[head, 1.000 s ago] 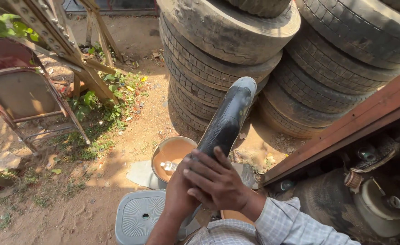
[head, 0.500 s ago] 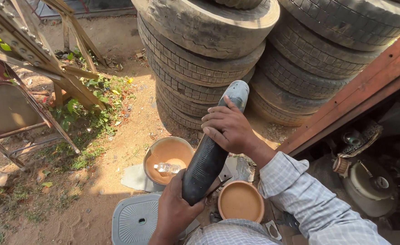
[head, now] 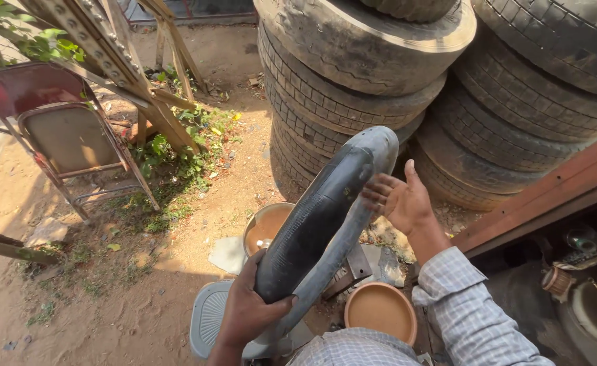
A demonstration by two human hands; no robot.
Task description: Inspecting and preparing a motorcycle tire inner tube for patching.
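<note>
I hold a black rubber inner tube (head: 325,217) upright in front of me. My left hand (head: 247,308) grips its lower end from the left side. My right hand (head: 400,200) is open, palm toward the tube, fingers spread just to the right of its upper part, apart from the rubber. The tube's top end (head: 376,142) looks greyish and dusty against the stacked tyres behind it.
Stacks of large worn tyres (head: 379,61) rise ahead and to the right. Below the tube sit a basin of brown water (head: 268,224), a round orange bowl (head: 379,308) and a grey plastic stool (head: 207,318). A red folding chair (head: 61,129) stands left on dirt.
My right hand, which was gripping the upper tube, has let go and now hovers open beside it. The tube has tilted more upright; my left hand keeps its hold.
</note>
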